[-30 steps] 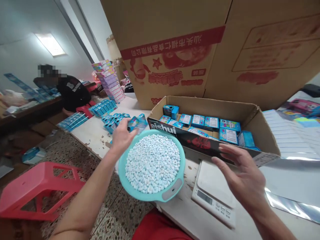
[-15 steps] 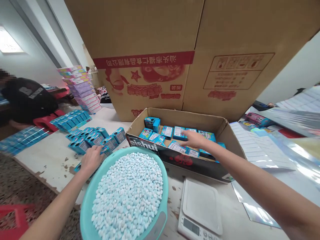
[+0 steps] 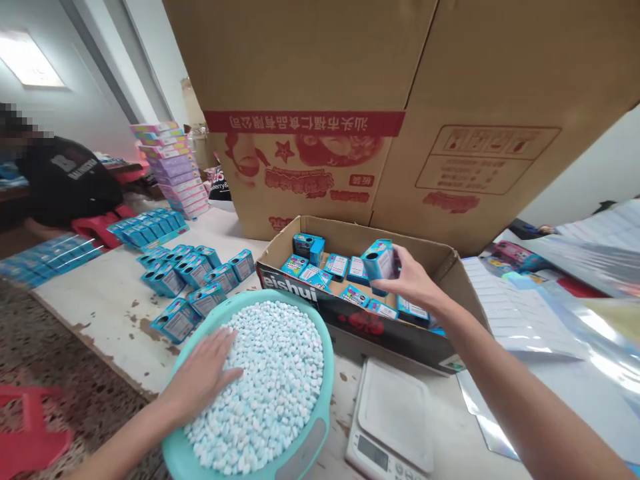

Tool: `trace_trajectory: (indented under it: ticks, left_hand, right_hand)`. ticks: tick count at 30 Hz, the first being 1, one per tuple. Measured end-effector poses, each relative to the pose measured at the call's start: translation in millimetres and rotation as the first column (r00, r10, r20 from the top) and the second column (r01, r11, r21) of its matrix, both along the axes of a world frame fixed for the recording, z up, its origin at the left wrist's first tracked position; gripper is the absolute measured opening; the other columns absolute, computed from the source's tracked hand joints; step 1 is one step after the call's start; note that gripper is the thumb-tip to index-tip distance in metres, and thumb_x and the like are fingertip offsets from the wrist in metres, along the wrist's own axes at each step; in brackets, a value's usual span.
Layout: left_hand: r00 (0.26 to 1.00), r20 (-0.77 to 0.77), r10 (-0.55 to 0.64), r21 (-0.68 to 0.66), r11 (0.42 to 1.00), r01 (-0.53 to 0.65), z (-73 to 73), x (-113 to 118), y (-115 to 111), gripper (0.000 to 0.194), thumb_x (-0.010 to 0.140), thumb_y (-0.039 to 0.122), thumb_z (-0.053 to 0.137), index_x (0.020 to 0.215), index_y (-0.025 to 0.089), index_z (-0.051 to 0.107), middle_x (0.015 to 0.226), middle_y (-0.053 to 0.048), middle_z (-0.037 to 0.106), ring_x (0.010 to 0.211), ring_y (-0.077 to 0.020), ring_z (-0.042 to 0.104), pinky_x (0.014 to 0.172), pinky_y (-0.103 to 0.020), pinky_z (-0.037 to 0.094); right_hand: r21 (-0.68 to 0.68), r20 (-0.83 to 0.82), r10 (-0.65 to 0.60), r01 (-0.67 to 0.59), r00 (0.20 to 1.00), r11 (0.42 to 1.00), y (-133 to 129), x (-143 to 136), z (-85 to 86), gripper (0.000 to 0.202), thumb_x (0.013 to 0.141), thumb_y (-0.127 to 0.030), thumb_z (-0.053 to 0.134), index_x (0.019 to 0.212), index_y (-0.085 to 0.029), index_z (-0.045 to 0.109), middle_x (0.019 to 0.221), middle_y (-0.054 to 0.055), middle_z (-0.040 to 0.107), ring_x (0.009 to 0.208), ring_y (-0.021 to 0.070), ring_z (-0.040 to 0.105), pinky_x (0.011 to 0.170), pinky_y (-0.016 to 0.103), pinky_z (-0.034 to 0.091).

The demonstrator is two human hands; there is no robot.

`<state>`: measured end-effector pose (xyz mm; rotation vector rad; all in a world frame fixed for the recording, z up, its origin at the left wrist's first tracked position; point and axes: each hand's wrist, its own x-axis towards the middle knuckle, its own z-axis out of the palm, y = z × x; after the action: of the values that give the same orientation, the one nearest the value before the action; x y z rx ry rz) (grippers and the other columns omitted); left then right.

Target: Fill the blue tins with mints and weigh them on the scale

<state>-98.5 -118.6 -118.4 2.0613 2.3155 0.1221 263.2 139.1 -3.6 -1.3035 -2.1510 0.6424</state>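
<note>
My right hand (image 3: 413, 277) grips a small blue box (image 3: 379, 260) with a dark round hole in its top, held above the shallow cardboard tray (image 3: 350, 325). Several more blue boxes (image 3: 337, 265) lie and stand inside that tray. Over the left part of the turquoise basin (image 3: 327, 373) is my left hand (image 3: 210, 367), fingers stretched out and holding nothing, at the heap of pale blue and white candies (image 3: 273, 380). Left of the basin stand several blue boxes (image 3: 179, 320) on the table.
A white kitchen scale (image 3: 395, 413) sits right of the basin. The large brown carton (image 3: 310, 60) rises behind the tray. Clear plastic sheets (image 3: 525, 373) lie at right. Pink and purple boxes (image 3: 175, 170) are stacked at back left, near a person in black (image 3: 70, 177).
My left hand has moved from the boxes on the table to the candies in the basin. My right hand has lifted a blue box from the tray.
</note>
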Motion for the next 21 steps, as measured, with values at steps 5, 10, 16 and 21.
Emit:
trace_trajectory:
  ticks: [5,10,16,21]
  left_hand:
    - [0.99,-0.049,0.136,-0.132,0.981,-0.141,8.3,29.6,-7.2,0.063,0.087,0.049,0.043,0.14,0.015,0.049,0.145,-0.018,0.045,0.134,-0.038,0.039,0.103,-0.054,0.034]
    - [0.965,0.046,0.257,-0.178,0.953,-0.245,22.7,59.6,0.1,0.057,0.089,0.047,0.039,0.133,0.013,0.053,0.126,-0.02,0.056,0.119,-0.0376,0.049,0.095,-0.05,0.039]
    - [0.902,0.311,0.3,-0.149,0.953,-0.265,23.9,102.6,26.8,0.042,0.086,0.047,0.05,0.112,0.015,0.059,0.112,-0.016,0.061,0.108,-0.0328,0.055,0.092,-0.043,0.04]
    - [0.27,0.865,0.423,-0.254,0.833,-0.491,25.0,117.0,43.4,0.028,0.06,0.028,0.077,0.081,0.018,0.06,0.087,-0.007,0.066,0.095,-0.0292,0.06,0.079,-0.035,0.046]
  right_hand:
    - [-0.229,-0.625,0.056,-0.252,0.778,0.94,-91.0,28.3,-6.5,0.077,0.053,-0.038,0.085,0.121,-0.025,0.051,0.123,0.009,0.062,0.11,0.0296,0.061,0.093,0.043,0.049]
    - [-0.509,-0.829,-0.342,-0.344,0.444,0.789,-166.3,31.0,-60.9,0.069,0.052,-0.051,0.086,0.11,-0.025,0.059,0.115,0.012,0.067,0.1,0.0332,0.066,0.081,0.047,0.054]
    - [-0.7,-0.7,-0.537,-0.304,0.471,0.646,-179.9,7.4,-75.8,0.058,0.04,-0.042,0.092,0.085,-0.02,0.064,0.08,0.005,0.072,0.067,0.0236,0.067,0.066,0.041,0.057]
    - [-0.603,-0.739,-0.354,-0.33,0.573,0.726,-177.9,-30.1,-57.4,0.049,0.051,-0.041,0.088,0.088,-0.019,0.064,0.086,0.004,0.072,0.074,0.0203,0.065,0.073,0.037,0.054]
